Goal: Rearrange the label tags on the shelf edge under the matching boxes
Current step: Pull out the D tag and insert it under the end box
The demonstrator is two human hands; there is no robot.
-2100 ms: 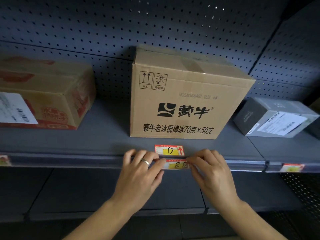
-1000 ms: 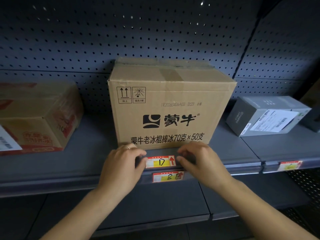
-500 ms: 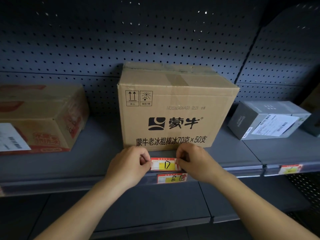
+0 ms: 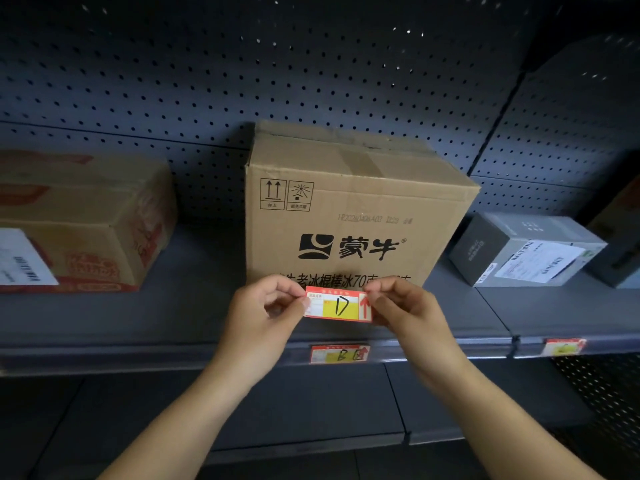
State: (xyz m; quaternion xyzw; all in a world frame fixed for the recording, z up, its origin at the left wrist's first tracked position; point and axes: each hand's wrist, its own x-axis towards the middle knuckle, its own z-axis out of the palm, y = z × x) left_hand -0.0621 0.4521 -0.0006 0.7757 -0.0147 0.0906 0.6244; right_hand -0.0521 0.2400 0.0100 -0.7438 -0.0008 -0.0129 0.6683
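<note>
- We face a dark pegboard wall [image 4: 311, 74] that backs the whole bay, with a seam running down toward the right side.
- Our upper shelf [image 4: 194, 317] spans the frame, with bare deck between the boxes and a clear strip along its front lip.
- A lower shelf [image 4: 311, 410] sits beneath, its deck unoccupied where we can see it.
- The tall brown carton [image 4: 353, 209] stands upright at the centre, its front face set back from the shelf edge [image 4: 138, 355].
- A red-printed carton [image 4: 86, 230] sits to the left, well apart from the centre one, partly cut by the frame.
- A grey box [image 4: 526, 247] with a white shipping sticker lies to the right, angled, with open deck in front.
- Our left hand [image 4: 263, 323] pinches the left end of the D tag [image 4: 337, 304] between thumb and forefinger, the other fingers curled in.
- Our right hand [image 4: 405, 313] pinches the right end the same way, fingers closed on it.
- The D tag is held level in the air, in front of the carton's lower edge and above the shelf lip, touching neither.
- The B tag [image 4: 339, 354] sits in the edge strip directly below it.
- A third tag [image 4: 564, 347] sits in the strip further right, under the grey box; we cannot read its mark.
</note>
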